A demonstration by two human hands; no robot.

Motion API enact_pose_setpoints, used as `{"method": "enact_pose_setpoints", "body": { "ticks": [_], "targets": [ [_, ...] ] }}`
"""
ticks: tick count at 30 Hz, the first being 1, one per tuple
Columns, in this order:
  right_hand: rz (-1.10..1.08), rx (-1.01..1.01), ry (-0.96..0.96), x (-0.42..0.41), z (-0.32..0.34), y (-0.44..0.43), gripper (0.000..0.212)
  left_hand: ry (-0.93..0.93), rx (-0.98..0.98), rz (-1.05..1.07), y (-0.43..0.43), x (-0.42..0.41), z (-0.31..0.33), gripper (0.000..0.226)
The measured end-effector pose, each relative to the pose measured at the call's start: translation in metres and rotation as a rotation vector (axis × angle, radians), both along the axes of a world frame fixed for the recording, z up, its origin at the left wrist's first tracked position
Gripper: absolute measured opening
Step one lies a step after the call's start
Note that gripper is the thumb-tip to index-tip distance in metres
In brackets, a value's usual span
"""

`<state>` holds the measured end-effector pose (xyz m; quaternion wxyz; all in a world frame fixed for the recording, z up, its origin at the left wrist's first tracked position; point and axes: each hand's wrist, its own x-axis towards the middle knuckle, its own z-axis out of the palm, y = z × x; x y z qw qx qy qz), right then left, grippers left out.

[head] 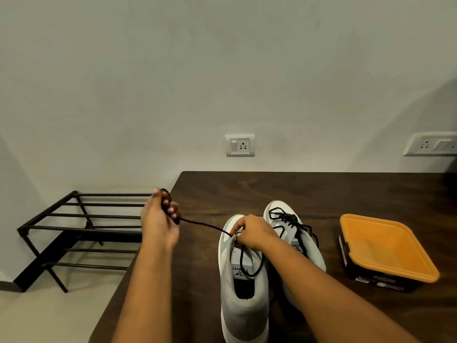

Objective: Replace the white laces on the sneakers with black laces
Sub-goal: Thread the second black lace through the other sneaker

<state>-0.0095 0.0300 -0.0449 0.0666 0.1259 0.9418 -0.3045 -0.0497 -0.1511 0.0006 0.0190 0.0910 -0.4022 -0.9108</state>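
A black lace point(205, 223) is pulled tight between the two hands. One end is wound round the fingers point(173, 209) of the left hand point(160, 220), which is held up over the left edge of the surface point(247, 189). These fingers are curled, and the lace is gripped by them. From there the lace runs in a straight line to the top of the left sneaker point(243, 308). At the lace holes it is pinched by the curled fingers of the right hand point(253, 233), which is rested on the shoe. More of the same lace is seen as a loose loop over the tongue of this shoe.

The left sneaker is grey and white. It is stood on the dark wooden surface with its heel toward the person. The right sneaker point(312, 251) is stood just beside it. A second black lace point(286, 216) is threaded through that shoe, and its loose ends are spread over the top.

Well to the right, an orange box point(385, 248) with dark sides is set on the surface, open side up. A black metal shoe rack point(61, 228) is stood on the floor to the left. Two sockets point(239, 145) are fixed to the wall behind.
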Motion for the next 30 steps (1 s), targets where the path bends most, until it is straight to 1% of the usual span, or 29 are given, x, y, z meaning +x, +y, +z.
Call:
{"method": "enact_pose_setpoints", "body": {
  "ticks": [1, 3, 4, 5, 6, 7, 11, 12, 13, 14, 15, 16, 17, 19, 21, 22, 23, 25, 26, 27, 28, 30],
  "targets": [
    [-0.003, 0.0, 0.003, 0.0, 0.0, -0.001, 0.024, -0.012, -0.283, -0.046, 0.005, 0.0, -0.009, 0.029],
    [-0.005, 0.011, 0.015, 0.0, 0.0, -0.002, 0.024, 0.024, -0.936, -0.201, 0.02, -0.001, -0.031, 0.022],
    [-0.005, 0.018, 0.019, 0.0, 0.0, -0.002, 0.024, 0.07, -1.196, -0.303, 0.03, 0.001, -0.043, 0.02],
    [-0.008, 0.021, 0.024, 0.0, 0.0, -0.002, 0.024, 0.114, -1.387, -0.398, 0.04, 0.003, -0.053, 0.022],
    [-0.011, 0.019, 0.026, 0.0, 0.0, -0.001, 0.024, 0.135, -1.501, -0.483, 0.049, 0.007, -0.06, 0.024],
    [-0.013, 0.014, 0.026, 0.0, -0.001, -0.001, 0.023, 0.14, -1.57, -0.529, 0.055, 0.011, -0.066, 0.027],
    [-0.008, -0.006, 0.017, 0.0, -0.002, 0.001, 0.021, 0.153, -1.764, -0.453, 0.065, 0.013, -0.069, 0.025],
    [-0.005, -0.009, 0.018, 0.0, -0.002, 0.001, 0.019, 0.154, -1.792, -0.466, 0.065, 0.012, -0.069, 0.025],
    [-0.006, -0.014, 0.019, 0.0, -0.002, 0.001, 0.018, 0.135, -1.763, -0.508, 0.064, 0.011, -0.07, 0.025],
    [-0.012, -0.018, 0.02, 0.0, -0.002, 0.001, 0.018, 0.1, -1.672, -0.564, 0.064, 0.01, -0.073, 0.025],
    [-0.019, -0.022, 0.022, 0.0, -0.002, 0.001, 0.019, 0.052, -1.522, -0.614, 0.064, 0.012, -0.074, 0.024],
    [-0.024, -0.021, 0.023, 0.0, -0.002, 0.002, 0.021, -0.01, -1.327, -0.637, 0.065, 0.016, -0.072, 0.024],
    [-0.029, -0.018, 0.025, -0.001, -0.003, 0.002, 0.023, -0.075, -1.131, -0.61, 0.067, 0.018, -0.066, 0.029],
    [-0.039, -0.025, 0.02, -0.001, -0.004, 0.001, 0.026, -0.201, -0.679, -0.461, 0.067, 0.019, -0.051, 0.033],
    [-0.041, -0.056, -0.001, -0.001, -0.004, 0.0, 0.026, -0.256, -0.182, -0.293, 0.063, 0.015, -0.034, 0.025],
    [-0.032, -0.064, -0.011, -0.002, -0.003, 0.0, 0.025, -0.254, -0.018, -0.234, 0.059, 0.012, -0.028, 0.02],
    [-0.017, -0.065, -0.018, -0.002, -0.003, 0.001, 0.023, -0.248, 0.092, -0.184, 0.053, 0.009, -0.024, 0.017],
    [0.002, -0.069, -0.023, -0.002, -0.001, 0.002, 0.021, -0.243, 0.211, -0.088, 0.039, 0.002, -0.021, 0.02],
    [0.006, -0.073, -0.021, -0.003, -0.001, 0.003, 0.02, -0.249, 0.218, -0.044, 0.031, -0.002, -0.02, 0.021],
    [0.005, -0.079, -0.021, -0.004, -0.001, 0.004, 0.019, -0.266, 0.18, -0.007, 0.023, -0.005, -0.02, 0.023],
    [0.003, -0.084, -0.025, -0.004, -0.001, 0.005, 0.017, -0.291, 0.102, 0.01, 0.015, -0.008, -0.021, 0.026],
    [0.005, -0.086, -0.03, -0.004, -0.002, 0.006, 0.016, -0.325, -0.197, -0.033, 0.006, -0.01, -0.024, 0.032]
  ]
}}
